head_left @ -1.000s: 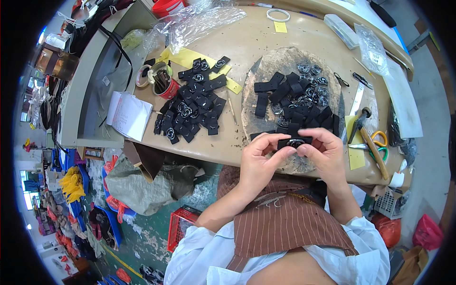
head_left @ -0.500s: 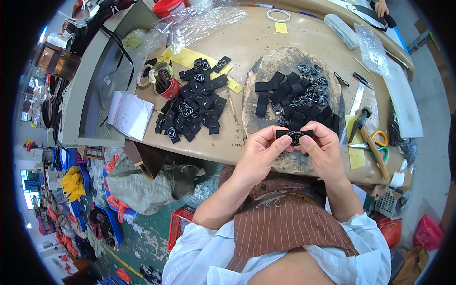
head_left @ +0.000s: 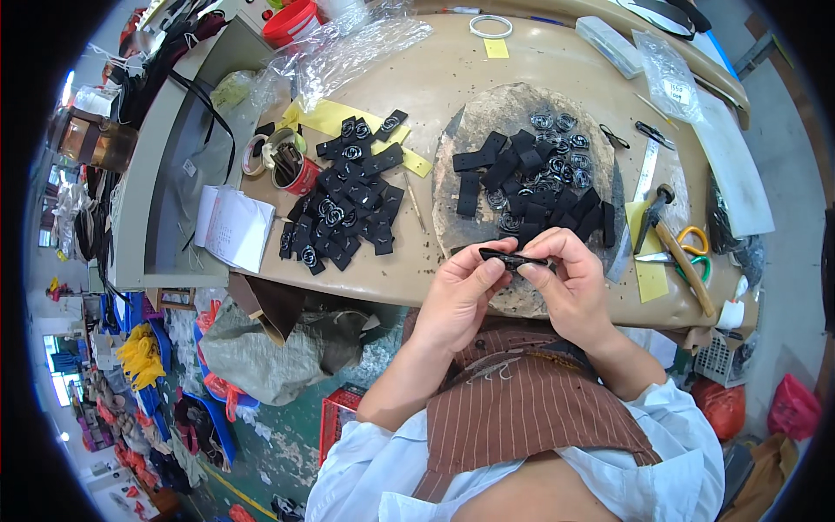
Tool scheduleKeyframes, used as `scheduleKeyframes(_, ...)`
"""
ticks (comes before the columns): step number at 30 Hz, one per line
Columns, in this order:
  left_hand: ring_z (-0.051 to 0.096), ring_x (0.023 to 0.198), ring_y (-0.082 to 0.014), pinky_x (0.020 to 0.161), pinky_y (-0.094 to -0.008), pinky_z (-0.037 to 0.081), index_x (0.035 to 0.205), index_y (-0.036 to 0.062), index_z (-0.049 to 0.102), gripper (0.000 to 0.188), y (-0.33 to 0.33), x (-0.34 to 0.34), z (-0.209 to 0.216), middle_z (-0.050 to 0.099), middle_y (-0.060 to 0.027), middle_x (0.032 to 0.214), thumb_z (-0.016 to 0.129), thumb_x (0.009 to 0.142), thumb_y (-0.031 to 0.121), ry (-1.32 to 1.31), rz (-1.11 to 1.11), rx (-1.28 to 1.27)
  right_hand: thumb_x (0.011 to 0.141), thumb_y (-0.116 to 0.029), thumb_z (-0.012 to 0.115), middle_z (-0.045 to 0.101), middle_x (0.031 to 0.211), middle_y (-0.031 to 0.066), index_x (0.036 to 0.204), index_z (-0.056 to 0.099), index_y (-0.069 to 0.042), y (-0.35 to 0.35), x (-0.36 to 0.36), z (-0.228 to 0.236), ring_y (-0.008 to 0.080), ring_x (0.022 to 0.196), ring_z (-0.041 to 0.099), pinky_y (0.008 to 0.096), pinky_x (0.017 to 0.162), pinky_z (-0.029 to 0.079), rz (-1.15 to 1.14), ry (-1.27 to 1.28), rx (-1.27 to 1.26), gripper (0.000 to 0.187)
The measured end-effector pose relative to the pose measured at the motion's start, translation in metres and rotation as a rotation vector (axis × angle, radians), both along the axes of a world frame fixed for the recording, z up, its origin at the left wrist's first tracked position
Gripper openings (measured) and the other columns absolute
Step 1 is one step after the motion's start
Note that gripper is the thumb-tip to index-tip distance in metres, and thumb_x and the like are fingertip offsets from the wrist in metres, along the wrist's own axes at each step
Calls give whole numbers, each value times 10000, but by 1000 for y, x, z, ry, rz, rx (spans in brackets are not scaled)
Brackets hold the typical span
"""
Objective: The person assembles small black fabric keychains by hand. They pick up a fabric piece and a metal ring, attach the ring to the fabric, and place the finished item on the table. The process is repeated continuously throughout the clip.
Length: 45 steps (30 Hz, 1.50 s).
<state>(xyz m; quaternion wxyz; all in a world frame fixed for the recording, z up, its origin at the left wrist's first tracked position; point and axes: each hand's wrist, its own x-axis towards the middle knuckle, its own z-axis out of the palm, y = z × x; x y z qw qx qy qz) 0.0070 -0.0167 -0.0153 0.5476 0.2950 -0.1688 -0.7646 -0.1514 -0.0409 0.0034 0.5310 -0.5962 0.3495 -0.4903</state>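
Observation:
Between both hands I hold a black strap piece [head_left: 513,258] above the near edge of a round worn board. My left hand [head_left: 465,291] pinches one end, and my right hand [head_left: 570,283] pinches the other. The piece is tilted nearly edge-on, so its front hardly shows. Just beyond my fingers, on the round board [head_left: 452,209], lie loose black strap pieces [head_left: 500,165] and shiny dark ring-shaped buckles [head_left: 581,161]. A larger heap of black strap pieces [head_left: 348,196], several with buckles on them, lies to the left on the table.
At right lie a hammer [head_left: 670,235], scissors with orange and green handles [head_left: 696,252] and a metal ruler [head_left: 645,170]. A red tin [head_left: 300,177], an open notebook [head_left: 235,228] and clear plastic film [head_left: 357,52] are at left. A white ring [head_left: 490,26] sits at the far side.
The black strap piece has turned from showing its buckle front to nearly edge-on, tilted between my fingers. Both hands stay close together and have shifted slightly left in view.

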Motion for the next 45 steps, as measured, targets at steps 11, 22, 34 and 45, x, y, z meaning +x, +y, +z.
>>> scheduleKeyframes(11,523,930,-89,824,-243,419,998,23,630,156,-37,66,-17,594,-25,987,569,856,-5,-795,522,-316,769,-15,644,616,998,110,1117,576,-10,-60,-42,-12,178,779,609,294,721,487,-252,517,-202,355)
scheduleKeyframes(22,545,1061,-170,923,-298,425,1171,11,556,430,-31,50,1,564,-89,1179,689,762,13,-1053,424,-437,755,-32,679,603,822,81,923,670,-33,-84,-61,-24,211,751,601,295,672,477,-342,607,-208,168)
scheduleKeyframes(34,604,731,-69,650,-203,502,959,14,609,144,-13,11,2,647,-40,848,657,823,14,-366,-134,-193,705,3,711,623,964,86,1040,657,-27,-29,-25,18,225,872,618,304,777,494,263,301,-310,340)
scheduleKeyframes(45,580,792,-51,674,-190,487,990,17,547,168,3,0,18,596,-18,884,631,845,12,-460,-1,-248,676,-15,755,649,896,55,874,681,-58,-21,-25,10,182,822,613,279,689,491,187,226,-515,215)
